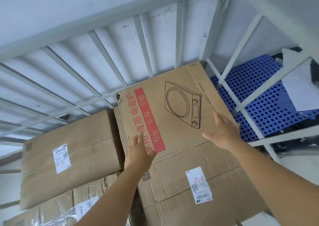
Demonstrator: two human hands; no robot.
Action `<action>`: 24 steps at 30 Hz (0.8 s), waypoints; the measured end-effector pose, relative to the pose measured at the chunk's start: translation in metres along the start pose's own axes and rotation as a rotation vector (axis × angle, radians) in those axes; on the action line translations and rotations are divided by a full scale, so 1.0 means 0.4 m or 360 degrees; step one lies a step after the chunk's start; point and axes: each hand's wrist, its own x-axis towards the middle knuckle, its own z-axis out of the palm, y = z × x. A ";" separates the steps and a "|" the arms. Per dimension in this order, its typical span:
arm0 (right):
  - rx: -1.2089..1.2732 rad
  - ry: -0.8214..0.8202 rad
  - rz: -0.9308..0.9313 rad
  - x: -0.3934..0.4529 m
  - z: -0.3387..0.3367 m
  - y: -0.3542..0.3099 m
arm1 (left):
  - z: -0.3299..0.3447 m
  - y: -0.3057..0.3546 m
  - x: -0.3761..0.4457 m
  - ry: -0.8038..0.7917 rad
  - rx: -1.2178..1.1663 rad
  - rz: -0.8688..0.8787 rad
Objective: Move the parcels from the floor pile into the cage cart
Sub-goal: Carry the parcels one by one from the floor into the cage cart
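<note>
Resting flat on top of the stacked cartons inside the cage cart is a brown cardboard parcel printed with a line drawing of an induction cooker and a red band of Chinese lettering. It lies skewed to the boxes under it, with its far corner close to the white bars at the back of the cart. The left hand lies on the near left part of its top face, over the red band, fingers straight and pointing away, palm down. The right hand lies at the near right edge, fingers spread and extended across the cardboard, thumb out to the left. Neither hand is curled round an edge; both appear to press on the surface with flat fingers. Beneath the parcel sits a large creased carton bearing a white shipping label and a QR code. To its left stands another taped carton with a label, and a plastic-wrapped box lies lower still. Beyond the cart's right side bars, a blue perforated pallet is visible, with white paper sheets on it.
</note>
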 end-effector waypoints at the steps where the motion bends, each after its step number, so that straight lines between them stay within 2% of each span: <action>1: -0.0021 0.0021 -0.0037 -0.038 -0.009 -0.003 | -0.012 0.011 -0.029 -0.0002 0.0084 0.0060; 9: -0.0166 0.0119 -0.0068 -0.392 -0.088 -0.036 | -0.120 0.064 -0.267 0.0058 0.0515 0.0502; 15: -0.0192 0.0307 0.0066 -0.678 -0.139 -0.028 | -0.180 0.114 -0.476 0.0072 0.0541 0.0859; 24: -0.0016 0.0676 0.0345 -1.124 -0.172 0.033 | -0.214 0.221 -0.782 0.0095 0.0590 0.1478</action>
